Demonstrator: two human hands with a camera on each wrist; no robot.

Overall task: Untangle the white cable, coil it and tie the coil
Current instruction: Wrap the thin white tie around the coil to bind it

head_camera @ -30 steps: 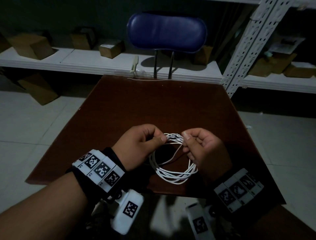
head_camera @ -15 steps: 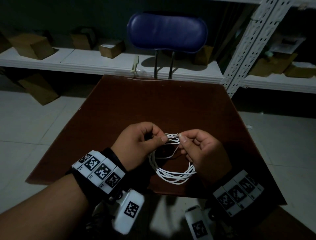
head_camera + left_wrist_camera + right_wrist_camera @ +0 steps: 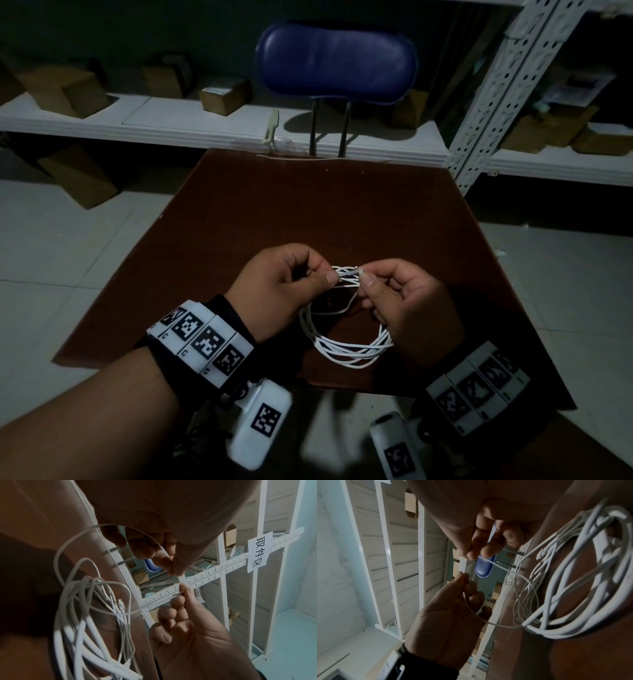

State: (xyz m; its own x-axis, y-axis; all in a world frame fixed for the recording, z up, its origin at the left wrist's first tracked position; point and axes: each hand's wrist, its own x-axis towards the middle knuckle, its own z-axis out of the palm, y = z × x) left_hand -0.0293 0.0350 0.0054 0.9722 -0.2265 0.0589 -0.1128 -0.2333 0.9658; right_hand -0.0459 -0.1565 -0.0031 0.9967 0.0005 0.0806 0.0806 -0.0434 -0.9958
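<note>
We hold the white cable (image 3: 346,346) as a loose coil over the near part of the dark brown table (image 3: 325,212); whether its lower loops touch the tabletop we cannot tell. Our left hand (image 3: 281,291) and right hand (image 3: 407,305) meet at the top of the coil, fingers curled. The wrist views show each hand pinching one end of a thin white tie (image 3: 109,613) between thumb and fingertips; the tie loops around the bundled strands. A cable plug (image 3: 120,600) lies among the strands. Beyond the table stands a blue-backed chair (image 3: 337,63), with cardboard boxes (image 3: 224,94) on a low white shelf (image 3: 137,120).
</note>
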